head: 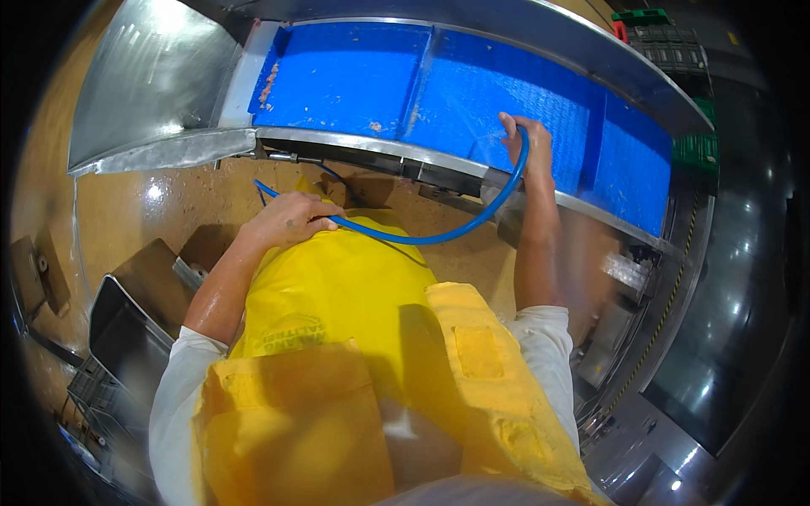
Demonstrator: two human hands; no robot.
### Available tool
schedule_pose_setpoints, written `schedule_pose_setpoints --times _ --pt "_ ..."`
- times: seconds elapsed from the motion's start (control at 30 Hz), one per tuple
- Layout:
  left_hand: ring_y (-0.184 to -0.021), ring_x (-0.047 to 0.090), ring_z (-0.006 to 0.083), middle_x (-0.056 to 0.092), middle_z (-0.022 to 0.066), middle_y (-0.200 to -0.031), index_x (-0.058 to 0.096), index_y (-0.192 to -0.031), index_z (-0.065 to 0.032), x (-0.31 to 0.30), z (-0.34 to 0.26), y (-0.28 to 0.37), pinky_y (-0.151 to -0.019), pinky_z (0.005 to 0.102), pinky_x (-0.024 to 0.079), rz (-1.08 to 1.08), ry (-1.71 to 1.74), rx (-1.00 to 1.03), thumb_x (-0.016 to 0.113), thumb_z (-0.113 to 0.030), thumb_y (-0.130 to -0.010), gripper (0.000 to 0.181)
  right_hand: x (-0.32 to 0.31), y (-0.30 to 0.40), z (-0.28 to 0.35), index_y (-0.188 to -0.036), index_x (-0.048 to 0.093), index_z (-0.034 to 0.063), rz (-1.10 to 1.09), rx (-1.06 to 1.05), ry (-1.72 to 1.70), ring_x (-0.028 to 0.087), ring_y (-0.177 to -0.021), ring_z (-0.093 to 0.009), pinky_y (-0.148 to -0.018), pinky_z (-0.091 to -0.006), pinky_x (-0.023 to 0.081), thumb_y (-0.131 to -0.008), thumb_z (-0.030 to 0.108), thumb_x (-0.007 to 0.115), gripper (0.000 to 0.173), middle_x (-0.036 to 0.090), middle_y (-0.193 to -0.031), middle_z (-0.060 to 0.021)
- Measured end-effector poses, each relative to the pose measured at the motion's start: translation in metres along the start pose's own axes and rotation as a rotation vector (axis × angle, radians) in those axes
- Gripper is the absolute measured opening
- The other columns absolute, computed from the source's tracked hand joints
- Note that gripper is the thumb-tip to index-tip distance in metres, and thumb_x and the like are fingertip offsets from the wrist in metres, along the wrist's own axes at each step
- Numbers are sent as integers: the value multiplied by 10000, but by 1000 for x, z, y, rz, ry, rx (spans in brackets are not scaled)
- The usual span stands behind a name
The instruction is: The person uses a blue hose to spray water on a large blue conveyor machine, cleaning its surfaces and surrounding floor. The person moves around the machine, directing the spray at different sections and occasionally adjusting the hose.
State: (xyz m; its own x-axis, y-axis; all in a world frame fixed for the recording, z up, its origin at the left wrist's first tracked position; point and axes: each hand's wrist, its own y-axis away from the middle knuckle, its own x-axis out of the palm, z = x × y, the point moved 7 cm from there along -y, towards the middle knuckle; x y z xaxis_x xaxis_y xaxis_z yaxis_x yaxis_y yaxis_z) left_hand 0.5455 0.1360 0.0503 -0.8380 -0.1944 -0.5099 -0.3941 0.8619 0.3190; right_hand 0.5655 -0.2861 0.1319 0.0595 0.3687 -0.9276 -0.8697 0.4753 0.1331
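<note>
A blue hose [436,240] hangs in a loop between my two hands. My right hand [533,144] grips its upper end above a blue conveyor belt [354,73]; a faint spray of water fans out to the left, and the hose's tip is hidden by the hand. Lower down, in front of my yellow apron [335,272], my left hand [292,220] is closed around the same hose. Small pinkish scraps [268,87] cling along a raised cross-flight at the belt's left end. Another small scrap [376,126] lies near the front edge.
A wide metal chute [152,82] adjoins the belt at left. The metal side rail [373,144] runs between me and the belt. Dark metal bins [130,310] stand low at left on the wet tan floor [155,199]. Green crates [695,152] are stacked beyond the right end.
</note>
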Motion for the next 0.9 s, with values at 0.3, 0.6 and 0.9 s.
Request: schedule_pose_setpoints --times 0.3,0.6,0.9 --pt "-897 684 382 721 174 -933 759 -1228 -169 0 -2 -2 -798 492 524 -60 5 39 671 -361 -975 329 -2 -5 -16 -916 788 -8 -52 120 -221 739 -686 -276 -656 -396 571 -986 418 707 439 719 -716 -184" --pt "-891 670 376 688 149 -888 717 -1271 -194 -16 -28 -32 -787 493 512 -137 6 132 637 -397 -996 351 -120 24 -119 -1007 797 -31 -379 200 -131 767 -684 -225 -603 -339 587 -989 417 724 454 752 -779 -159" --pt "-914 669 361 688 158 -925 725 -1297 -166 -16 -77 -67 -823 476 519 -38 -7 236 644 -377 -997 376 -136 53 -112 -1026 775 -58 -351 248 -344 769 -727 -233 -596 -307 585 -993 420 709 484 740 -819 -154"
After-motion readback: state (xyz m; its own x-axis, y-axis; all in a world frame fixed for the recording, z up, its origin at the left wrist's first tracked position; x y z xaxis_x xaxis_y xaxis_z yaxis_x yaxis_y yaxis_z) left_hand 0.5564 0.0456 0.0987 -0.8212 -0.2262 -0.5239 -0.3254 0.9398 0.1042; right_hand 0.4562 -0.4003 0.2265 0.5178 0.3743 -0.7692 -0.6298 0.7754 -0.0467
